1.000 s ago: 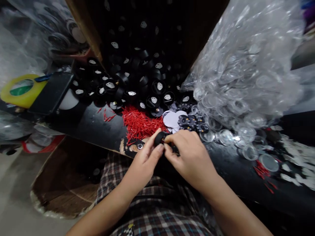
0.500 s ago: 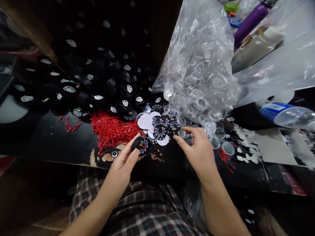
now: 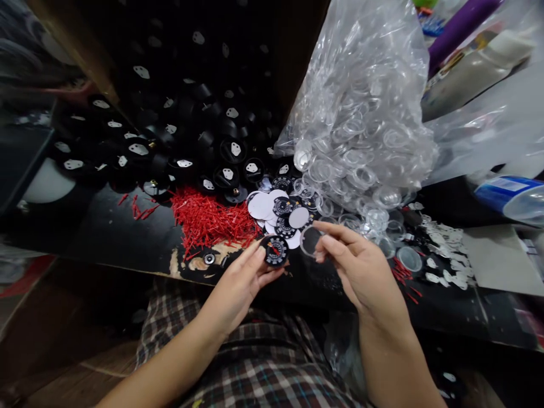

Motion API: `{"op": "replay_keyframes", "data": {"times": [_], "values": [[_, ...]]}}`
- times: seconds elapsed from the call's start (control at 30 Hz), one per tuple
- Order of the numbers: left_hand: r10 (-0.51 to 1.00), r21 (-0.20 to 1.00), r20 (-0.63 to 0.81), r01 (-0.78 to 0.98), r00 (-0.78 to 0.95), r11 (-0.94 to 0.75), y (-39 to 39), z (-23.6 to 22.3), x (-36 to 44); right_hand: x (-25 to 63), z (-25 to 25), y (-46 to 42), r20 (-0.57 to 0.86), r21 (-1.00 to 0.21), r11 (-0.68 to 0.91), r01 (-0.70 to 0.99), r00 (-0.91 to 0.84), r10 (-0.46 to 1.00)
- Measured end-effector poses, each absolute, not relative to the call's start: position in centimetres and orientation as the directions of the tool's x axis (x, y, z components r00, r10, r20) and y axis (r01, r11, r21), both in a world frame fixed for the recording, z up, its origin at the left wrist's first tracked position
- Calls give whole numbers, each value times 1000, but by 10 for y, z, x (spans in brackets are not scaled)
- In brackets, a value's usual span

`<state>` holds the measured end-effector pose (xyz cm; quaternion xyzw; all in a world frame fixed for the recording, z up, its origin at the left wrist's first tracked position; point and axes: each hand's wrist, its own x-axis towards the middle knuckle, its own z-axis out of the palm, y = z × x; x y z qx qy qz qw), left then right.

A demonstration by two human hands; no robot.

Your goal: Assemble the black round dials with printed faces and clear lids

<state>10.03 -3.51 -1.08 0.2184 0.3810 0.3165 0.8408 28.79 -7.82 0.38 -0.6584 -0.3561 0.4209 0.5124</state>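
My left hand [image 3: 238, 283] pinches a small black round dial case [image 3: 275, 250] with a printed scale and a red needle inside, face up. My right hand [image 3: 359, 266] holds a clear round plastic lens [image 3: 309, 240] by its edge, just right of the case and apart from it. Both hands hover over the near edge of the black worktop [image 3: 106, 232]. Behind them lie a heap of red needles [image 3: 208, 218] and a small pile of printed dial discs [image 3: 278, 212], some white side up.
A heap of black cases [image 3: 191, 136] fills the back left. A clear bag of lenses [image 3: 365, 113] stands at the back right, with loose lenses [image 3: 395, 238] spilled in front. White paper scraps [image 3: 446, 249] and a plastic bottle [image 3: 510, 195] lie far right.
My right hand left the case, reached to the loose lenses and came back holding one. My left hand turned the case face up. The view swung to the right.
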Motion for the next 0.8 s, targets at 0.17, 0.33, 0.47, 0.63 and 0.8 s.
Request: {"op": "replay_keyframes", "data": {"times": [0.17,0.33,0.47,0.63,0.8], "values": [[698,605,-433,-390,571,694,-35,-5,105,249,17,-72,20,-913,-108,394,307,952],[776,745,-361,-340,518,573,-35,-7,100,237,19,-65,183,-778,28,627,184,966],[788,842,-282,-253,547,477,-38,-9,96,237,19,-59,114,-781,-22,624,177,978],[798,912,-227,-164,559,375,-41,-5,91,225,13,-50,252,-664,51,746,158,955],[859,968,-231,16,457,252,-42,0,68,203,11,-41,278,-638,166,752,25,960]]}}
